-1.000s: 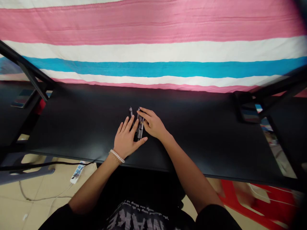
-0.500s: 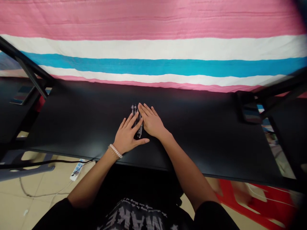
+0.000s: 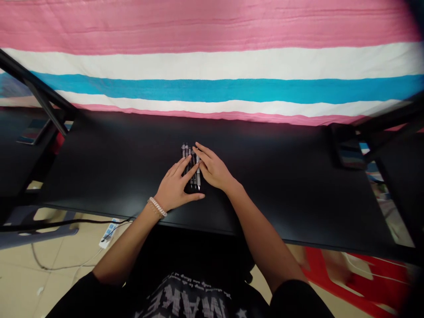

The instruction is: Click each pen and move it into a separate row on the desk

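Several pens point(image 3: 194, 179) lie side by side on the black table point(image 3: 281, 185), their lengths pointing away from me. My left hand point(image 3: 174, 183) rests flat over their left part with its fingers spread, covering some of the barrels. A pale bracelet circles that wrist. At the right side of the row, my right hand point(image 3: 213, 168) has its fingers stretched out, with the fingertips touching the rightmost pen, a lighter one point(image 3: 198, 174). Neither hand is wrapped round a pen. Part of the row is hidden beneath the fingers.
A striped pink, white and blue cloth point(image 3: 212, 88) hangs behind the table. A dark object point(image 3: 347, 148) sits at the right end, and a phone-like slab point(image 3: 33, 131) lies far left. A power strip point(image 3: 109, 233) and a red stool point(image 3: 357, 278) are below.
My right hand has drawn slightly right and lifted at the palm, and more pens show between my hands. My left hand has barely moved.
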`<action>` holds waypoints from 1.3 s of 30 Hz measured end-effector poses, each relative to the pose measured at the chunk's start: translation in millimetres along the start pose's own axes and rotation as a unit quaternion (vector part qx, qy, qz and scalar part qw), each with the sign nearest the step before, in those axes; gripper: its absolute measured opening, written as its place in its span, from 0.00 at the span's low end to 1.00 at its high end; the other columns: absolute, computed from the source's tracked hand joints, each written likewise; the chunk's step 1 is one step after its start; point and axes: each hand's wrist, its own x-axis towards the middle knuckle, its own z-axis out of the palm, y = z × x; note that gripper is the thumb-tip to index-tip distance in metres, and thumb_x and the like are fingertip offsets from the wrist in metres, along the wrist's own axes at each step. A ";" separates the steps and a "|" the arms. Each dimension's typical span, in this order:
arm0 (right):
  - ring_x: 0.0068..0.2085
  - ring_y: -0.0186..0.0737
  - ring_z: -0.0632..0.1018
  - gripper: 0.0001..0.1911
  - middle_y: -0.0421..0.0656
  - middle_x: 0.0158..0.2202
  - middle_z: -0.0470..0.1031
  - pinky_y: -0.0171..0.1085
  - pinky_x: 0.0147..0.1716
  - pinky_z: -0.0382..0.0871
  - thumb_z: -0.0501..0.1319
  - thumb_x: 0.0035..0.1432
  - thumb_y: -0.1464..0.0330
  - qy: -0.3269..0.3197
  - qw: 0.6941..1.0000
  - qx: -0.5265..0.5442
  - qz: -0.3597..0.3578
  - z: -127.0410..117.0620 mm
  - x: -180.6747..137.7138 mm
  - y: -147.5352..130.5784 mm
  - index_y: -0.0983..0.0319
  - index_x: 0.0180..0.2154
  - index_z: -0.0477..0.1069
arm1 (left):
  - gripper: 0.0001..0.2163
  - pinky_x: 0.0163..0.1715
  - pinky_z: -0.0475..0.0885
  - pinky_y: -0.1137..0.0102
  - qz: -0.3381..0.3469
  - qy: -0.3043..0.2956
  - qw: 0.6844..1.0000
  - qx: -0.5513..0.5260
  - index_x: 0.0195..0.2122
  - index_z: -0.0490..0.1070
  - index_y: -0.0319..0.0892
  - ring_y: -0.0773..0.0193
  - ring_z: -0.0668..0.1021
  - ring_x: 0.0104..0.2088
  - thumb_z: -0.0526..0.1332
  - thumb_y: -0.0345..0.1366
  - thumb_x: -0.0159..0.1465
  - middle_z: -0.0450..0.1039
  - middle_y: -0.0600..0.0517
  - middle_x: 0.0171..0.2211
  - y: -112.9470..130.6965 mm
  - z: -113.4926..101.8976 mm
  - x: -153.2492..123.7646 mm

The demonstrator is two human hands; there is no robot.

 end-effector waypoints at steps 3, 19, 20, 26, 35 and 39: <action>0.68 0.46 0.65 0.27 0.51 0.68 0.62 0.54 0.68 0.57 0.48 0.66 0.72 -0.003 1.000 -0.006 -0.003 -0.9 -0.4 -1.8 0.63 0.65 0.62 | 0.44 0.65 0.60 0.48 0.017 0.003 1.000 -0.004 0.69 0.56 0.42 0.42 0.58 0.69 0.62 0.63 0.57 0.53 0.37 0.70 -5.5 0.0 0.5; 0.65 0.48 0.69 0.26 0.55 0.64 0.67 0.52 0.66 0.62 0.50 0.65 0.71 0.024 1.000 0.003 0.000 0.1 0.7 -5.0 0.69 0.63 0.63 | 0.41 0.67 0.60 0.51 0.010 0.014 1.000 -0.006 0.67 0.60 0.41 0.47 0.59 0.70 0.62 0.62 0.59 0.57 0.41 0.69 -6.5 0.3 5.0; 0.64 0.48 0.69 0.26 0.55 0.64 0.67 0.52 0.66 0.62 0.50 0.65 0.71 0.026 1.000 0.006 -0.003 0.6 0.5 -4.6 0.69 0.63 0.64 | 0.41 0.67 0.60 0.51 0.010 0.017 1.000 -0.007 0.67 0.60 0.41 0.47 0.59 0.69 0.62 0.62 0.59 0.58 0.41 0.69 -6.3 0.3 4.9; 0.63 0.49 0.71 0.26 0.53 0.63 0.69 0.54 0.64 0.64 0.52 0.63 0.72 0.040 0.999 0.000 -0.007 4.0 2.6 -3.1 0.65 0.62 0.65 | 0.40 0.66 0.62 0.50 0.014 0.033 0.999 -0.020 0.67 0.60 0.43 0.47 0.61 0.69 0.63 0.60 0.59 0.59 0.42 0.68 -6.5 0.7 4.7; 0.63 0.48 0.69 0.24 0.52 0.62 0.68 0.52 0.63 0.64 0.54 0.62 0.71 0.079 0.997 0.023 0.007 6.4 5.2 2.2 0.63 0.59 0.66 | 0.40 0.66 0.61 0.49 0.018 0.039 0.999 -0.031 0.67 0.59 0.42 0.44 0.60 0.69 0.65 0.58 0.59 0.57 0.41 0.69 -12.7 6.3 5.8; 0.54 0.51 0.72 0.20 0.53 0.51 0.71 0.54 0.57 0.66 0.57 0.60 0.70 0.116 0.992 -0.039 0.032 4.9 2.9 -4.8 0.63 0.54 0.69 | 0.39 0.66 0.61 0.51 0.022 0.044 0.998 -0.026 0.67 0.60 0.41 0.45 0.60 0.69 0.64 0.57 0.59 0.58 0.41 0.69 -12.0 5.9 6.0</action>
